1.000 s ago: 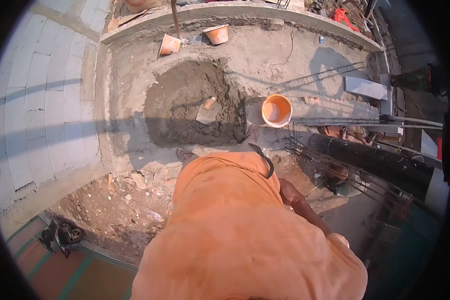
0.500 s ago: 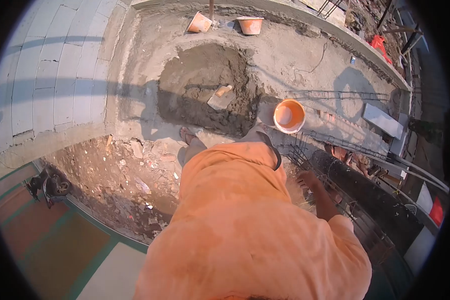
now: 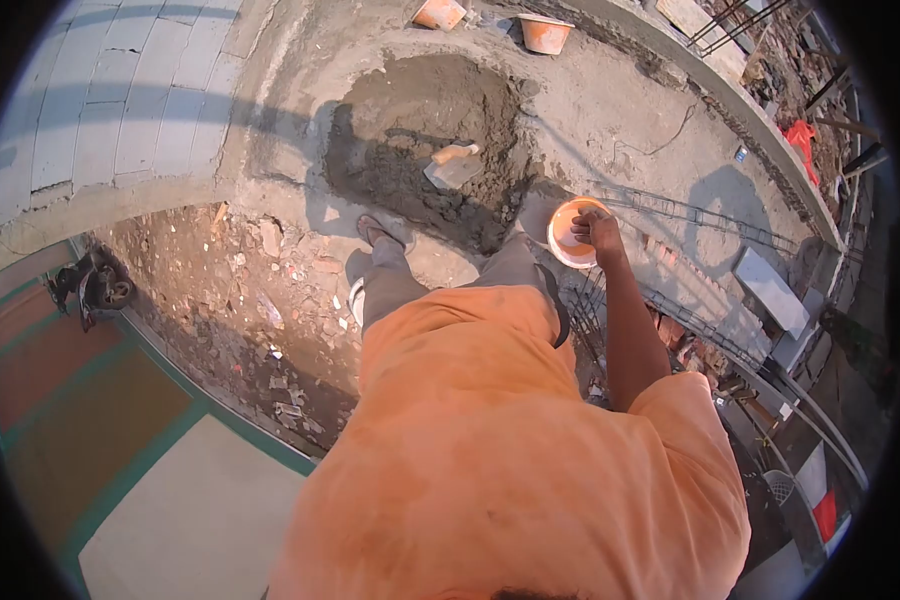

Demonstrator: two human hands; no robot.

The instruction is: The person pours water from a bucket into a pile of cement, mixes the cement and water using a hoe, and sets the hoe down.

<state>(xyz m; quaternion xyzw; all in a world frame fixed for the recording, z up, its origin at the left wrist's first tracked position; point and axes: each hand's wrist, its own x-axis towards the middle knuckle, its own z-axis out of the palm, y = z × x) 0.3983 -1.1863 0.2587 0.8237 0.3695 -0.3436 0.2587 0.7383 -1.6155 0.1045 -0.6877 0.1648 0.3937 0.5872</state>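
Observation:
My right hand (image 3: 597,232) is over the right side of the mouth of an orange bucket (image 3: 558,242). Its fingers are slightly bent and apart, with nothing visible between them; whether they touch the rim I cannot tell. My left hand is out of view. Left of the bucket lies a patch of wet grey mortar (image 3: 410,100). On it rests a trowel (image 3: 454,172) with a flat metal blade and a light handle.
Two orange tubs (image 3: 545,35) (image 3: 438,13) stand beyond the mortar. Steel rebar (image 3: 670,208) and a pale block (image 3: 772,291) lie to the right. Rubble (image 3: 260,290) fills a lower strip at left, beside a block surface (image 3: 105,120). A parked motorcycle (image 3: 105,288) is lower left.
My right hand has moved up from beside my body, past the rebar, to the orange bucket. The view has shifted, so the mortar and tubs appear higher in the frame.

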